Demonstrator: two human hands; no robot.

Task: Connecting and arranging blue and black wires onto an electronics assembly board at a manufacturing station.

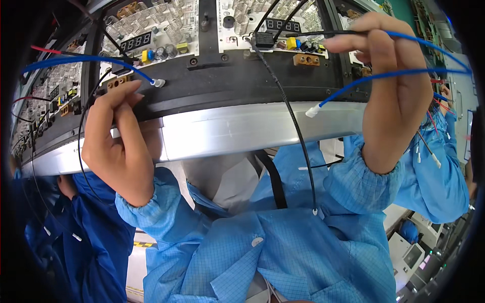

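My right hand (pixel 396 76) is raised at the upper right, its fingers closed round a blue wire (pixel 429 41) with a black sleeve. The sleeved part runs left over a white circuit board (pixel 230 43) with coil springs and a dark digit display. Below the hand hangs a blue wire's white connector (pixel 313 110). My left hand (pixel 118 134) is closed at the front edge of another circuit board (pixel 189 30), by a brown terminal block (pixel 118 82). What its fingertips hold, if anything, is hidden. Beside them lies a blue wire ending in a white connector (pixel 158 83).
A black fixture (pixel 202 83) carries the boards, with a shiny metal rail (pixel 227 123) along its front. A black cable (pixel 288 101) hangs over the rail towards my lap. People in blue smocks (pixel 96 227) work on both sides. More boards (pixel 55 91) stand at the left.
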